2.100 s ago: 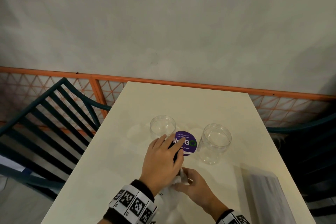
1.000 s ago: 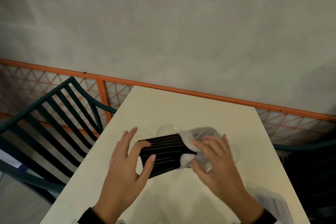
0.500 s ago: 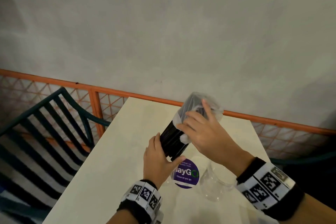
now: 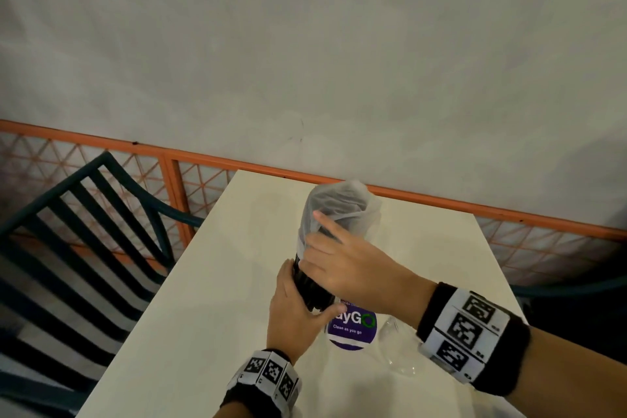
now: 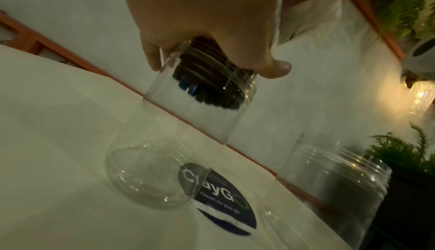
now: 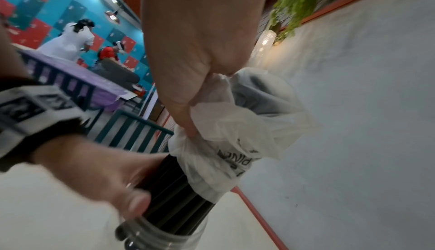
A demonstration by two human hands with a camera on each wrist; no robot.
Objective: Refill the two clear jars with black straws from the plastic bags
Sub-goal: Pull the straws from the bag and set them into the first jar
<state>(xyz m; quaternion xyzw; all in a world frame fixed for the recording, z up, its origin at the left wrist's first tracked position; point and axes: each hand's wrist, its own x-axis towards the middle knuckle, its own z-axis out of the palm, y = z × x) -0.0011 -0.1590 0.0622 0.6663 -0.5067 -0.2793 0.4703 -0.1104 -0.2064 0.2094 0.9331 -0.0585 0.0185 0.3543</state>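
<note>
Head: straws [image 4: 310, 288] entering jar [image 5: 186, 123] mouth.

Both my hands bare. Left wrist [image 4: 268, 375] wears black band wrapped in white strip with square black-and-white tag markers; right wrist [image 4: 470, 338] wears a matching band, three markers showing.

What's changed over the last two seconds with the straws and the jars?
The bundle of black straws, first flat on the table, was lifted, turned upright, and its lower ends lowered into the left jar. The left hand moved to grip the bundle at the jar's mouth; the right hand pinches the plastic bag over the top. The right jar stays empty.
</note>
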